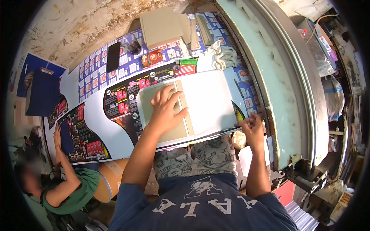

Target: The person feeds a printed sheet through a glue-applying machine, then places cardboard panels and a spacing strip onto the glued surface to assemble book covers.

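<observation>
My left hand (165,109) lies with spread fingers on a grey-brown cardboard panel (169,133), holding nothing. A narrow strip of the same board (184,104) stands along the panel's right side, a thin pale gap between them. Both lie on a white sheet (210,96), whose bare part stretches to the right. Beside the sheet's near right corner, at the table edge, is my right hand (252,127). Its fingers are curled and pressed together; whatever is between them, if anything, is too small to make out.
Printed sheets (94,88) cover the table. Toward the back are a stack of cardboard (162,27), a dark phone (113,56), a clear cup (131,44), a red box (155,57) and a crumpled rag (221,55). A large machine (285,77) borders the right. A co-worker in green (83,186) sits left.
</observation>
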Available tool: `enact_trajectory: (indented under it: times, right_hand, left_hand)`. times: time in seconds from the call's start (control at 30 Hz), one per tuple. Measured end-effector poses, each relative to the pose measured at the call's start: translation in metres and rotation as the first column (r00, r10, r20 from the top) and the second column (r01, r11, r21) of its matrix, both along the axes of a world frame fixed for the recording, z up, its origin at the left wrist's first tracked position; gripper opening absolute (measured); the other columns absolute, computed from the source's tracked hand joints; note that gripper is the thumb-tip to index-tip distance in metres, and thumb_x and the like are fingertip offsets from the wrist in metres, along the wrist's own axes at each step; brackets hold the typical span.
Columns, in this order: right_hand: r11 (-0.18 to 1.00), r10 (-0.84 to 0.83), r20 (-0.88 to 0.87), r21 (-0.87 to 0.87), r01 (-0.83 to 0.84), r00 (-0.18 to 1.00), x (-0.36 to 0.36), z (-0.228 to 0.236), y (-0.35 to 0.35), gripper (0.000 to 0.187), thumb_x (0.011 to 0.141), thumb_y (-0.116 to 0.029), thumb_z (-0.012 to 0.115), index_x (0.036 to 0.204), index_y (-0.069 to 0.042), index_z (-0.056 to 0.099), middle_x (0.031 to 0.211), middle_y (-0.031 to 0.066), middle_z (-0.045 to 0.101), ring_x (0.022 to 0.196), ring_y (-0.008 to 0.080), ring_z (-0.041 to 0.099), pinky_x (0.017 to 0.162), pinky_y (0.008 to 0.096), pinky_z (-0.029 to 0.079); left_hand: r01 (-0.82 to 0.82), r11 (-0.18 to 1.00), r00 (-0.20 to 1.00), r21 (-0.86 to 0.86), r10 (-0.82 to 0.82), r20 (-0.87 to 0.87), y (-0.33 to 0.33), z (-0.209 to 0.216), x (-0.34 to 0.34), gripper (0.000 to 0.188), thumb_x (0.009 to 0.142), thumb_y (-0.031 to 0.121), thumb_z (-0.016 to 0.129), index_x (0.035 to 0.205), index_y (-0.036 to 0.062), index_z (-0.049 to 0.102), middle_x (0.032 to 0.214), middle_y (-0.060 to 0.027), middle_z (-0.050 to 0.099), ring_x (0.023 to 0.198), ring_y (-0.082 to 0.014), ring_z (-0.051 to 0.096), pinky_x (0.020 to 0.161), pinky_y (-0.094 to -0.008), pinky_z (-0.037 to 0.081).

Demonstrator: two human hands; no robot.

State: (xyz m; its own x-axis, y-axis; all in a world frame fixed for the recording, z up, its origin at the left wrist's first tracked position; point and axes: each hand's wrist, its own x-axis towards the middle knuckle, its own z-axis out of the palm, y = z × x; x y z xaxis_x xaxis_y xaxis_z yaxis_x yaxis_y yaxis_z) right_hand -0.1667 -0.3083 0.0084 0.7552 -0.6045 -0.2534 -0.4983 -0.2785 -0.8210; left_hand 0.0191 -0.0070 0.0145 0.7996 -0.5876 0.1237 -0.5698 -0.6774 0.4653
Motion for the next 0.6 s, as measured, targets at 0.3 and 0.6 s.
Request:
enact_trajectory:
  times: [0.3, 0.6]
  right_hand:
    - [0.994, 0.08, -0.16, -0.067, -0.091, 0.984, 0.012, 0.022, 0.042, 0.082, 0.076, -0.025, 0.083, 0.142, 0.002, 0.042, 0.097, 0.0149, 0.067, 0.079, 0.0279, 0.066, 0.073, 0.0408, 0.054]
    - [0.937, 0.144, 0.056, -0.329, -0.118, 0.988, 0.01, 0.024, 0.045, 0.026, 0.087, -0.017, 0.074, 0.1, 0.003, 0.067, 0.096, 0.0206, 0.068, 0.086, 0.036, 0.068, 0.079, 0.0437, 0.054]
  left_hand:
    - [0.133, 0.989, 0.982, 0.071, -0.141, 0.122, -0.061, -0.007, 0.028, 0.04, 0.075, 0.04, 0.079, 0.107, 0.0164, 0.073, 0.147, -0.0149, 0.044, 0.144, -0.0358, 0.029, 0.111, -0.0583, 0.022]
    - [-0.014, 0.997, 0.944, 0.071, -0.01, 0.329, -0.052, 0.008, 0.105, 0.053, 0.085, 0.036, 0.074, 0.129, 0.0083, 0.064, 0.143, -0.0115, 0.051, 0.137, -0.0341, 0.038, 0.111, -0.0547, 0.026]
